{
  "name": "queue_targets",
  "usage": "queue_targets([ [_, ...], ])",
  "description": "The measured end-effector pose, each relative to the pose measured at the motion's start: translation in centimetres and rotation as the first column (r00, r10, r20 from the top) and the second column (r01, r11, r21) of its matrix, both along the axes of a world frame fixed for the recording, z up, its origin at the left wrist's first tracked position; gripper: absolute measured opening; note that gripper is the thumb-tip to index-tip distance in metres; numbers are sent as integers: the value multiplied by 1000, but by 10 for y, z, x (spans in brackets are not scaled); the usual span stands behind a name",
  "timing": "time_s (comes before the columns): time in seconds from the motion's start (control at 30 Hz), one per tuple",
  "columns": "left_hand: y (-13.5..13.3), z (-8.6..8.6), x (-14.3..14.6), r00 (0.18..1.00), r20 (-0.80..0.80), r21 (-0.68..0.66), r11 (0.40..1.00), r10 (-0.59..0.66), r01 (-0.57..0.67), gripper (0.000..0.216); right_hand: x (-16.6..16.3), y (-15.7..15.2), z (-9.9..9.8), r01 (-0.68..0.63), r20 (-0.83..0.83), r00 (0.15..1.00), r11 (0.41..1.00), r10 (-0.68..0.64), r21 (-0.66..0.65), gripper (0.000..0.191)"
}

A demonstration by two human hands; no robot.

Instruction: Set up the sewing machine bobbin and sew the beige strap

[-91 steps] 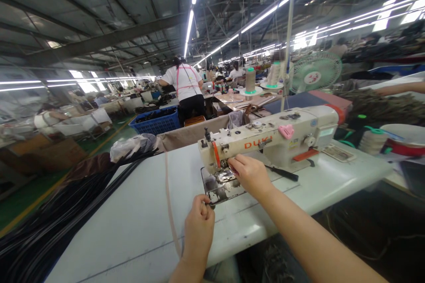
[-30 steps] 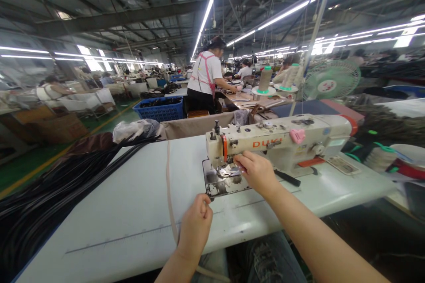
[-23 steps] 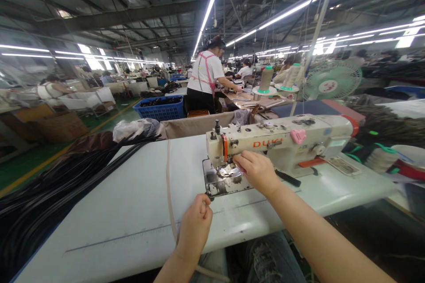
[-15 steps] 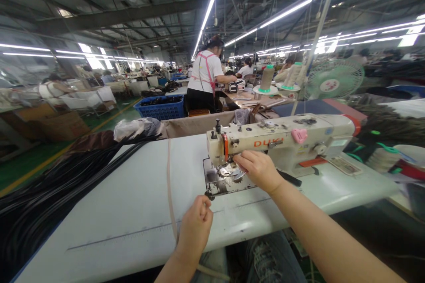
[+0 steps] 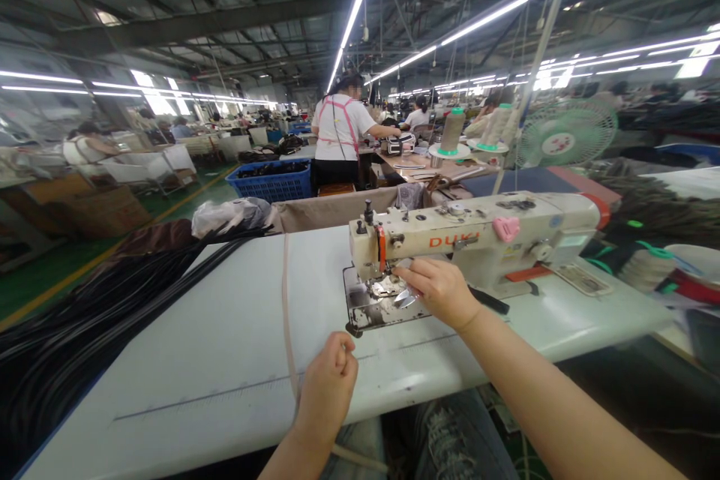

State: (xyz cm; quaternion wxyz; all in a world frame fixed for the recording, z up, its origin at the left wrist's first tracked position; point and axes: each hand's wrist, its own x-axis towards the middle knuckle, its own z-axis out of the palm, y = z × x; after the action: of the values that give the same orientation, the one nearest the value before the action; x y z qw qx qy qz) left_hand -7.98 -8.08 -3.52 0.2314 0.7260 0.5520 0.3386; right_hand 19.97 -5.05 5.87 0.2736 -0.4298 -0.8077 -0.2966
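My right hand [image 5: 442, 289] is at the needle area of a cream sewing machine [image 5: 416, 236], its thumb and forefinger pinched together beside the presser foot. Two shiny blades of thread snips [image 5: 405, 298] stick out below those fingers, over the metal needle plate [image 5: 365, 315]. The snips' handle is hidden in the palm. My left hand [image 5: 331, 379] is closed near the table's front edge, just short of the plate's corner. Whatever its curled fingers hold is too small or hidden. A narrow beige strip [image 5: 286, 300] runs across the white tabletop [image 5: 241, 315] left of the machine.
Black strips [image 5: 129, 307] hang in a heap over the table's left side. Behind stand a blue basket [image 5: 273, 180] and a person [image 5: 337, 127] in a pink-strapped apron. Thread cones [image 5: 453, 133] and a fan [image 5: 565, 135] stand beyond the machine.
My right hand has shifted slightly, and the snips' blades show more openly below it. My left hand stays nearly still. The person behind has turned and leaned a little.
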Motion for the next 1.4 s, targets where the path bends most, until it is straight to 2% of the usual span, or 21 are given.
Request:
queue_targets([
  [0.13, -2, 1, -2, 1000, -11, 29, 1000, -3, 3, 17, -1, -1, 0, 8, -35, 999, 998, -10, -68, 30],
  [0.4, -2, -5, -11, 1000, -17, 46, 999, -9, 9, 14, -3, 4, 0, -74, -264, 964, 986, 32, -149, 33],
  [0.63, -4, -5, -16, 999, -45, 54, 999, 7, -5, 17, -1, 5, -1, -177, -467, 884, 947, 33, -269, 43],
  [0.87, -9, -8, -24, 995, -104, 23, 1000, 5, -3, 18, -2, 5, -6, -162, -494, 869, 946, 3, -279, 51],
  [1.0, -12, -10, -25, 992, -123, 51, 998, -19, 25, 17, -6, -1, -7, -163, -551, 834, 944, -24, -288, 48],
  [1.1, -14, -8, -29, 992, -122, 53, 998, -13, 20, 15, -12, -9, -10, -157, -646, 761, 949, -60, -273, 41],
  [1.23, -5, -1, -40, 993, -114, 22, 999, 41, -39, 12, -20, -21, -17, -152, -734, 670, 949, -106, -275, 32],
  [1.4, 15, 12, -58, 983, -92, 43, 987, 159, -155, 11, -30, -35, -31, -151, -754, 631, 924, -182, -350, 25],
])
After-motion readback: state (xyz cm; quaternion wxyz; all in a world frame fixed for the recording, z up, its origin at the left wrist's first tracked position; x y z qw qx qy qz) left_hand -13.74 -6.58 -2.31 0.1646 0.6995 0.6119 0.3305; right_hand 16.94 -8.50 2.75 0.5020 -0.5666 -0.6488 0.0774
